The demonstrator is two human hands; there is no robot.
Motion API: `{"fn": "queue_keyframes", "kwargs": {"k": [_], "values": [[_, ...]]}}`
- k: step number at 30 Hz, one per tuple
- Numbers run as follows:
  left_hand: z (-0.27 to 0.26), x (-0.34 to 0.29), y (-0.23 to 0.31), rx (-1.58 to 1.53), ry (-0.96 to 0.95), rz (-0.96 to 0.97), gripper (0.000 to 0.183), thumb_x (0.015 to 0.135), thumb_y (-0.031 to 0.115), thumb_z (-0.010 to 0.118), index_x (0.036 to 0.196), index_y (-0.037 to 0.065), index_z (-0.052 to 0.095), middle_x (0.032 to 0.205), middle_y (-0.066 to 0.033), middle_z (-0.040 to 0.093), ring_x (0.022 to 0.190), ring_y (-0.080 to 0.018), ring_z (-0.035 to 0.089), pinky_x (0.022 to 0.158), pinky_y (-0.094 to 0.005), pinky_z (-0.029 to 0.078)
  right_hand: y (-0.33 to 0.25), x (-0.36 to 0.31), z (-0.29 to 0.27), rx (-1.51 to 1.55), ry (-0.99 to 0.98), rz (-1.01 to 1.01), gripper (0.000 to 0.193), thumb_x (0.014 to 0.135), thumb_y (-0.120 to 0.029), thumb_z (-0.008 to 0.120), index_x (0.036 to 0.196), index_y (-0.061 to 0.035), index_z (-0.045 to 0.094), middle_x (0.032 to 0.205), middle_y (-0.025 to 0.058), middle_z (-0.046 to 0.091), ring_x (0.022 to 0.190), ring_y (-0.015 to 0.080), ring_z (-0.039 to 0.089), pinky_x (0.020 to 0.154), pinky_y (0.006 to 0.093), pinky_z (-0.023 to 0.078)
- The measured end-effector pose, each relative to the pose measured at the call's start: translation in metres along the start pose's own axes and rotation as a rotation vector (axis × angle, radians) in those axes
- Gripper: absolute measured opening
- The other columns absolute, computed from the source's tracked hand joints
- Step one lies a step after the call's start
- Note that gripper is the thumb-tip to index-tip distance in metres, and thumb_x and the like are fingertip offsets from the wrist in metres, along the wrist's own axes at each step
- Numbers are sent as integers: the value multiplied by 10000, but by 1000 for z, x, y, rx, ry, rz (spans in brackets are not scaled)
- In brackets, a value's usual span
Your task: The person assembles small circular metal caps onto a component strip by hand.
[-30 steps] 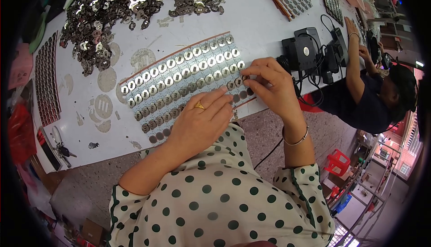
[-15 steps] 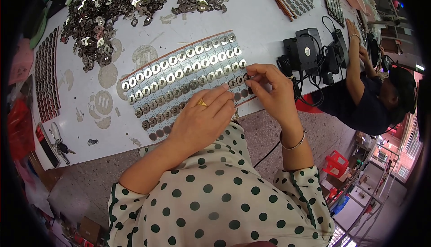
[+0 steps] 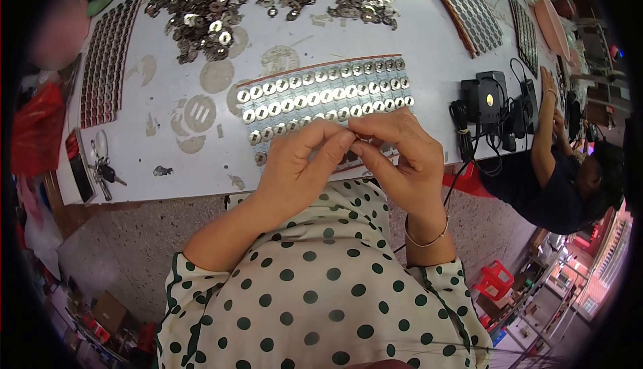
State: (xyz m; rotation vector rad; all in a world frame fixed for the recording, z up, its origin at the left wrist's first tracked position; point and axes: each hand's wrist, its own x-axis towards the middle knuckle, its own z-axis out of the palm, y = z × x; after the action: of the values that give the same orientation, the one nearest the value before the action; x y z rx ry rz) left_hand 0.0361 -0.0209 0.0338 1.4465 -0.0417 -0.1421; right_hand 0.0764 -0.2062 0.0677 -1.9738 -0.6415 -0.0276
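My left hand (image 3: 300, 168) and my right hand (image 3: 407, 161) meet over the near part of a flat board (image 3: 321, 67) with a reddish-brown edge. Both are closed in a pinch, thumbs against forefingers, their tips almost touching. Whatever lies between the fingertips is too small and covered to make out. Rows of shiny round metal pieces (image 3: 346, 92), each with a dark slot in the middle, line the board. My hands hide much of its nearer rows.
Loose metal pieces (image 3: 201, 14) lie heaped at the back. Similar filled boards rest at far left (image 3: 110, 60) and back right (image 3: 465, 10). Black power adapters (image 3: 483, 101) with tangled cables sit right of the board; keys (image 3: 106, 170) lie front left. Another person (image 3: 546, 181) works at right.
My left hand has lifted off the metal pieces and curled into a pinch. My right hand has moved left from the board's right end to meet it. The view has also shifted.
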Motion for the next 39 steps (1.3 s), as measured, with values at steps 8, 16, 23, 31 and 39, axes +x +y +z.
{"fn": "queue_keyframes", "kwargs": {"k": [8, 16, 23, 31, 39], "values": [[-60, -38, 5, 970, -40, 357, 695, 843, 294, 834, 1435, 86, 536, 1458, -130, 563, 1377, -290, 525, 1098, -425, 413, 16, -11, 28, 825, -13, 507, 208, 936, 30, 707, 1141, 0, 719, 998, 64, 702, 864, 131, 670, 751, 255, 572], [-75, -52, -14, 1142, -79, 160, 948, 714, 491, 862, 1493, 96, 493, 1614, -73, 423, 1525, -270, 345, 1226, -514, 189, 9, -16, 48, 901, -86, 619, 284, 950, 28, 703, 1226, 11, 637, 963, 39, 661, 842, 100, 648, 683, 242, 585], [-59, -44, -26, 1078, 39, 254, 997, 704, 486, 863, 1513, 87, 437, 1574, -76, 452, 1504, -242, 361, 1223, -541, 192, -6, -15, 67, 450, -54, 460, 260, 930, 64, 689, 1179, 3, 646, 957, 26, 670, 836, 65, 630, 680, 209, 527], [-73, -44, -19, 964, -82, 254, 1092, 652, 371, 897, 1564, 113, 354, 1613, -40, 436, 1502, -226, 383, 1233, -516, 195, -9, -12, 68, 144, -347, 483, 118, 914, 27, 699, 1025, -11, 705, 904, 53, 703, 736, 83, 642, 648, 237, 519], [-74, -44, -20, 1008, -91, 243, 920, 678, 361, 875, 1472, 121, 477, 1617, -35, 434, 1507, -218, 375, 1238, -509, 189, -11, -12, 70, 46, -404, 359, 105, 895, 4, 709, 995, -25, 695, 890, 78, 684, 661, 148, 643, 603, 281, 510]]}}
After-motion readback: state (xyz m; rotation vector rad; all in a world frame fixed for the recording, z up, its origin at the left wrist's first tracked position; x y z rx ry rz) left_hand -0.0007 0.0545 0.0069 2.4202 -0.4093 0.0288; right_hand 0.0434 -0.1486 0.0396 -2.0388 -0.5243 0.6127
